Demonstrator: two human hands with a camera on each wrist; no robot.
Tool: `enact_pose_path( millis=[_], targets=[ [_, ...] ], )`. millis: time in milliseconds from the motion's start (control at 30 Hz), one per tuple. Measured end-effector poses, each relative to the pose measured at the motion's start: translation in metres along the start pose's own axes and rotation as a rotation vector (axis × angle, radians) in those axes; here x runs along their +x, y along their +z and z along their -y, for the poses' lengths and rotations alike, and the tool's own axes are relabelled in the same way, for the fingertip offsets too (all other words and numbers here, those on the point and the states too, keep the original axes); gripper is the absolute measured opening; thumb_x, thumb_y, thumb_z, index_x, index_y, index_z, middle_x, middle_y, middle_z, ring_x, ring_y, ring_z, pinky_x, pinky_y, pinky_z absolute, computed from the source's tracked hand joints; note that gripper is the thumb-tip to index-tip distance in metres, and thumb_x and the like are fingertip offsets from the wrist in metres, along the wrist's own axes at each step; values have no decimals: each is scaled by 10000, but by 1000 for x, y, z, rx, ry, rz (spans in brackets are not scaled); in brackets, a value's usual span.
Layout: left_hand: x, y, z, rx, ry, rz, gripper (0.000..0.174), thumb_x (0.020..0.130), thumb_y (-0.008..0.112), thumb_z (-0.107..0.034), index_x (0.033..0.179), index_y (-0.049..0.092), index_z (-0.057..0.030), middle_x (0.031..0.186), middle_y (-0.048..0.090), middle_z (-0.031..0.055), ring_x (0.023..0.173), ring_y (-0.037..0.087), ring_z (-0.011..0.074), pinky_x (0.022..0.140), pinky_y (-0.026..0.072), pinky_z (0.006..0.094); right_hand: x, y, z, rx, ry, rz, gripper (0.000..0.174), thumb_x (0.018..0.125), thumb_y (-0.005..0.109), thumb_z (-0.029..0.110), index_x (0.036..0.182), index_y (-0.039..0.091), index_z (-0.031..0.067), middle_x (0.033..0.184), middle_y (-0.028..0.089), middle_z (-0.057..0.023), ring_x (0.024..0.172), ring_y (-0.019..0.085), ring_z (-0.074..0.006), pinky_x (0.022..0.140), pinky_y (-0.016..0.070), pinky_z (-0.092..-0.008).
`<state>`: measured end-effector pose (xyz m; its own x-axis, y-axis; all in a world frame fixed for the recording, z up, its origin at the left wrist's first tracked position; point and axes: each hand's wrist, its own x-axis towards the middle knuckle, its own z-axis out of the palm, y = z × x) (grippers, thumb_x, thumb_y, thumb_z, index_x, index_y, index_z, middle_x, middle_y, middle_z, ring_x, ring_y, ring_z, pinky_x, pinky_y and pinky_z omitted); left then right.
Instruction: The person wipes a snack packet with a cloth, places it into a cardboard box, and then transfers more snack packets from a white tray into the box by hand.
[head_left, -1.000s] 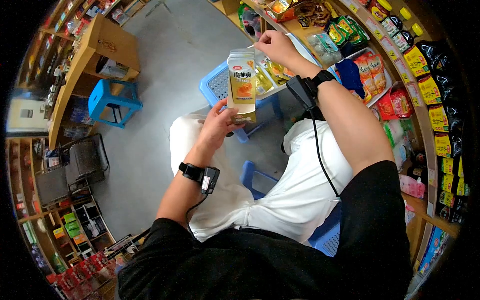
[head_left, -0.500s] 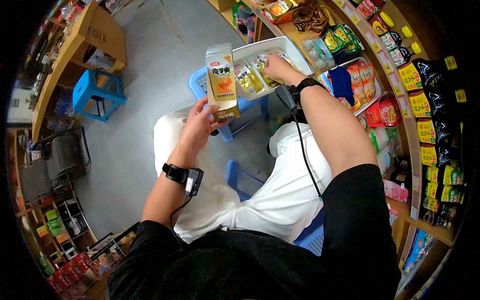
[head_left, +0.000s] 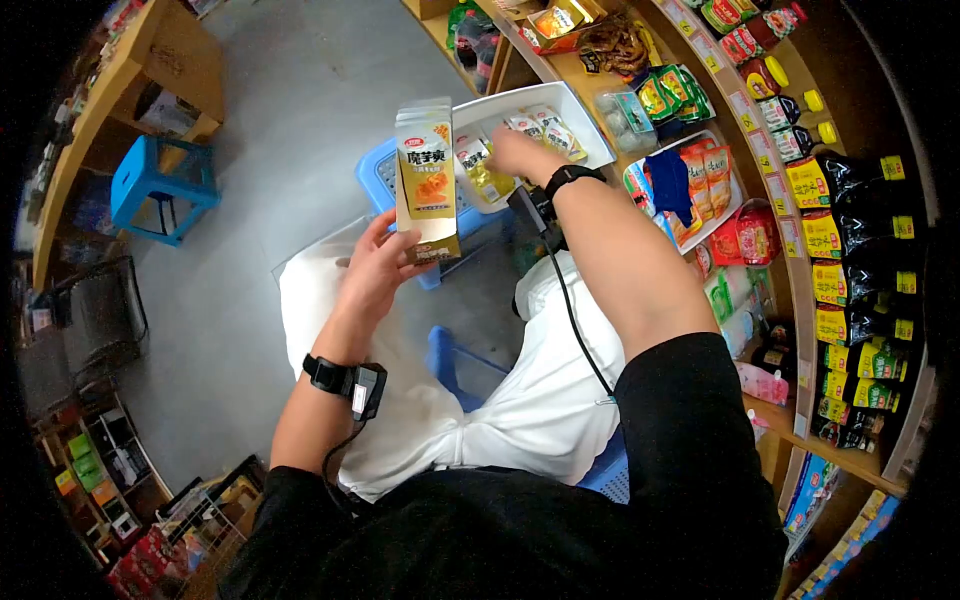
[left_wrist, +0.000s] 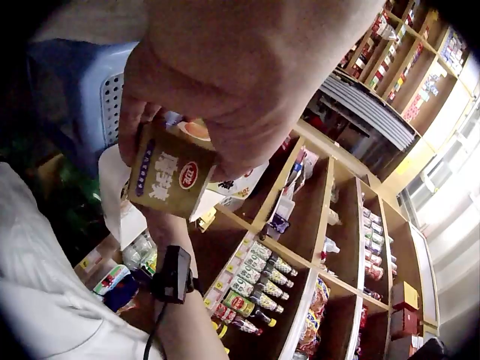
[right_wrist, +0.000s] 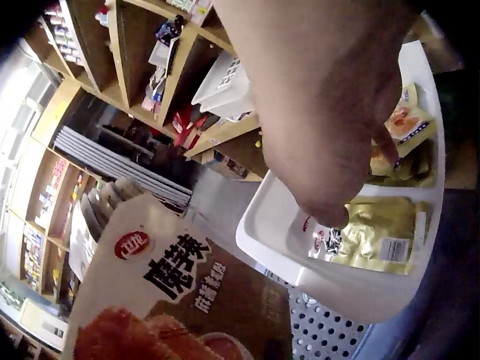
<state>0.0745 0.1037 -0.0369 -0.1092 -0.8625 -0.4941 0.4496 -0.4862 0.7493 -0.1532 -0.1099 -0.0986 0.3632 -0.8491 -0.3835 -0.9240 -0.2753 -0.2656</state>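
My left hand holds a tall snack carton near its bottom end, thumb across the front and fingers at the side. Its gold-brown bottom shows in the left wrist view. To the right of it, a white divided tray rests on a blue plastic stool. My right hand reaches down into that tray. In the right wrist view one fingertip lies right at the edge of a gold snack packet; I cannot tell whether it is pinched. More packets lie in another compartment.
A shelf on the right carries a tray of orange-and-white packets with a dark blue cloth, a box of eggs and hanging black-and-yellow pouches. Another blue stool stands on the floor at left.
My right hand has gone from beside the carton's top down into the tray's right side, then left to a nearer compartment. The carton stays in my left hand. The head view has shifted right.
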Motion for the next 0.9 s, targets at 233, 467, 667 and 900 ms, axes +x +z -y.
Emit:
enact_pose_path(
  millis=[233,467,667,900],
  targets=[
    [-4,-4,-4,1,-5,-26,593,930,660,-116,1460,413,-16,1252,622,136,1080,687,253,863,615,381,1,7,21,-52,-50,66,436,846,756,242,1131,675,-78,1159,684,-286,1100,674,-390,949,542,-446],
    [-4,-7,-7,-16,-2,-12,601,930,665,-114,1464,408,-9,1264,615,140,1080,687,252,858,623,382,18,21,21,42,22,108,494,814,783,172,1211,611,-68,1193,674,-291,1127,664,-402,970,534,-443],
    [-3,-8,-5,54,-1,-19,535,954,608,-125,1440,409,-20,1260,635,138,1073,700,263,897,613,397,9,7,27,98,69,103,472,799,787,142,1195,624,-57,1204,665,-297,1156,649,-410,979,528,-456],
    [-3,-6,-4,57,-14,-35,534,950,615,-115,1438,414,-27,1265,633,146,1074,699,272,883,616,402,15,9,18,103,41,24,374,829,713,74,1179,652,-41,1193,675,-275,1159,649,-404,993,517,-465]
  ],
)
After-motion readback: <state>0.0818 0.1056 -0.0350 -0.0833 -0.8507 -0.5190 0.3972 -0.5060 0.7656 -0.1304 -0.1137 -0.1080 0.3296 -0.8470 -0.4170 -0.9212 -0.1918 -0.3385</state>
